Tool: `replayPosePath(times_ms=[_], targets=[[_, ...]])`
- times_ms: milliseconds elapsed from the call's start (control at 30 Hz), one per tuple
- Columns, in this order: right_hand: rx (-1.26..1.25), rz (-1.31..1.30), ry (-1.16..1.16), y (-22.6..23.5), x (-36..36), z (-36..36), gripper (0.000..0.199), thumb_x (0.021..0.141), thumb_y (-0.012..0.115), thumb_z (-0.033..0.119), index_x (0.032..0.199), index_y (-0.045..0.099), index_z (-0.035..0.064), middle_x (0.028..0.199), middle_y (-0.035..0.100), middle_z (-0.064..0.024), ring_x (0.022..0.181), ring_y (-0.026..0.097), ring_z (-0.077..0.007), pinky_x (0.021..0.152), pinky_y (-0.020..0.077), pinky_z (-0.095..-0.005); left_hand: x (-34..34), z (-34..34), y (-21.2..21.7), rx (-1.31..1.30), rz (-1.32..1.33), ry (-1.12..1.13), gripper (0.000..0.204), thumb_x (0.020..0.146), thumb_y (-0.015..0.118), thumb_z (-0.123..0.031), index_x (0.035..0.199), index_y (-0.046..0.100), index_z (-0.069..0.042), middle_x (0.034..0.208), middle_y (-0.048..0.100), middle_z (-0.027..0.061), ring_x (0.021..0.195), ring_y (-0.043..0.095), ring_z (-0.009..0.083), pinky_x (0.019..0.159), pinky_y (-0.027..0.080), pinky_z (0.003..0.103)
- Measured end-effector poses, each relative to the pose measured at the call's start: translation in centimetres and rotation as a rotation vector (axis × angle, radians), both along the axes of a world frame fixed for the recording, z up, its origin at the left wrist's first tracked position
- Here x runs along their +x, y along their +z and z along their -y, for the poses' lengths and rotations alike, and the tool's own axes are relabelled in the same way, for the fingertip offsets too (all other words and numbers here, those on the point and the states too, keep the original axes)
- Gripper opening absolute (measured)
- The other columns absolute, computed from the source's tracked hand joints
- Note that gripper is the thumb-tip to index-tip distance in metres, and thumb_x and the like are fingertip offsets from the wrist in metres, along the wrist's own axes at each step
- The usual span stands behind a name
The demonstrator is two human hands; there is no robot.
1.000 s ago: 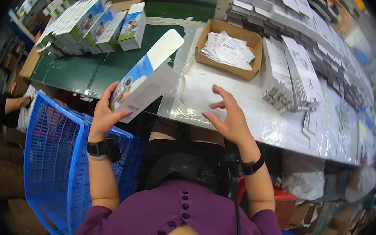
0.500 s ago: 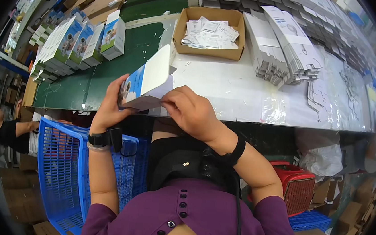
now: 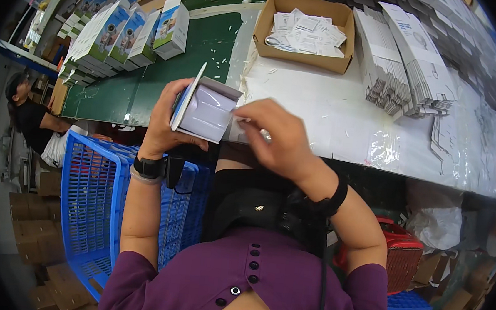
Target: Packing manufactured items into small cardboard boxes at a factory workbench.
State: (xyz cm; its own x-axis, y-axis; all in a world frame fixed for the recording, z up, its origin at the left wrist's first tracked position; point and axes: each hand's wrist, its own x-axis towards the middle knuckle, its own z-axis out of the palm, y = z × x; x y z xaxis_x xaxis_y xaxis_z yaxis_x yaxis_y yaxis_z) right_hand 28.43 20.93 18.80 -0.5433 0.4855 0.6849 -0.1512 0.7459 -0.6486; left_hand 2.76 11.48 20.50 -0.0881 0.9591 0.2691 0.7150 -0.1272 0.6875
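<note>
A small printed carton [image 3: 209, 113] is in my left hand [image 3: 166, 115], which grips it from the left, thumb underneath. The carton is tilted with its open end toward me, and a smooth whitish interior shows; what lies deeper cannot be made out. One pale flap stands up along its left side, and a grey flap sticks out at the top. My right hand [image 3: 282, 134] is at the carton's right edge, slightly blurred. Its index fingertip meets that edge, and its thumb is apart below. A small shiny spot shows between these fingers, too unclear to name.
Finished-looking cartons [image 3: 114, 34] stand in rows at the left. A cardboard tray [image 3: 303, 59] holds folded white leaflets; flat carton stacks [image 3: 385, 72] lie right of it. Below the table are a blue crate [image 3: 88, 200] and a red basket [image 3: 404, 257]. Another person [image 3: 33, 115] is far left.
The carton has turned so its open end faces me, showing the inside. My right fingers have come off their pinch at its lower corner. The whole view has shifted slightly.
</note>
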Motion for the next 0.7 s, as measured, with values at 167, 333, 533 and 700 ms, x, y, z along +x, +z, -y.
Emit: replayPosePath(times_ms=[167, 333, 533, 700], targets=[[0.184, -0.008, -0.199, 0.2, 0.8, -1.6, 0.059, 0.072, 0.076, 0.0, 0.126, 0.055, 0.0037, 0.122, 0.059, -0.0161, 0.11, 0.06, -0.0298, 0.093, 0.0503, -0.0389, 1.3, -1.5, 1.6, 0.091, -0.078, -0.134, 0.113, 0.032, 0.097, -0.035, 0.131, 0.052, -0.003, 0.126, 0.057, 0.0133, 0.114, 0.056, 0.0325, 0.099, 0.043, 0.038], [0.002, 0.031, 0.091, -0.7, 0.3, -2.9, 0.076, 0.067, 0.08, 0.002, 0.136, 0.047, 0.0071, 0.133, 0.052, -0.018, 0.122, 0.052, -0.031, 0.104, 0.043, -0.0408, 2.4, -3.3, 3.0, -0.005, -0.211, -0.301, 0.108, 0.036, 0.095, -0.04, 0.13, 0.054, -0.004, 0.127, 0.057, 0.0134, 0.116, 0.054, 0.035, 0.103, 0.042, 0.043], [-0.102, 0.05, 0.108, -3.8, 1.5, -3.4, 0.083, 0.065, 0.083, 0.005, 0.138, 0.043, 0.0091, 0.126, 0.056, -0.0174, 0.119, 0.056, -0.031, 0.103, 0.0454, -0.0409, 3.7, -2.4, 1.4, 0.241, -0.514, -0.209, 0.103, 0.046, 0.09, -0.046, 0.133, 0.052, -0.006, 0.129, 0.057, 0.0135, 0.123, 0.052, 0.0343, 0.109, 0.035, 0.05], [-0.799, 0.152, 0.038, -3.5, 0.9, -0.2, 0.066, 0.074, 0.081, 0.007, 0.131, 0.048, 0.0071, 0.119, 0.059, -0.0159, 0.109, 0.062, -0.028, 0.093, 0.0529, -0.037, 3.2, -2.8, 0.8, 0.18, -0.495, -0.144, 0.096, 0.056, 0.086, -0.046, 0.135, 0.049, -0.007, 0.134, 0.054, 0.0131, 0.128, 0.048, 0.0326, 0.112, 0.031, 0.052]])
